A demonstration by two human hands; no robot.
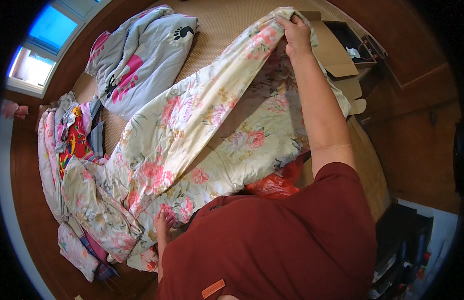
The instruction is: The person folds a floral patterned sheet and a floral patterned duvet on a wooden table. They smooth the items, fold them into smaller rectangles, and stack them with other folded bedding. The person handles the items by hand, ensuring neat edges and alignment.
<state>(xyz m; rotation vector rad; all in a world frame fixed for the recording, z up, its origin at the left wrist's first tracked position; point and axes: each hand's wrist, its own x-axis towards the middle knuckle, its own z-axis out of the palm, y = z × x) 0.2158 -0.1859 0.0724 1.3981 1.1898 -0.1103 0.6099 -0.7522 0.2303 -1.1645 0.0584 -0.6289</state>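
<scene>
A cream quilt (192, 107) with pink roses spreads over the bed in front of me, its folds bunched at the left. At the far right, my right hand (295, 36) holds its edge up with the arm stretched out, and the raised cloth slopes down to the left. My left hand (163, 223) is low and close to my body, its fingers closed on the quilt's near part. Beneath the lifted edge lies more of the same floral cloth in shadow.
A folded grey quilt (147, 60) with pink and black paw prints lies at the back left. Piled clothes and bedding (74, 130) line the left side. An opened cardboard box (332, 50) sits at the back right. A red plastic bag (274, 185) shows near my body.
</scene>
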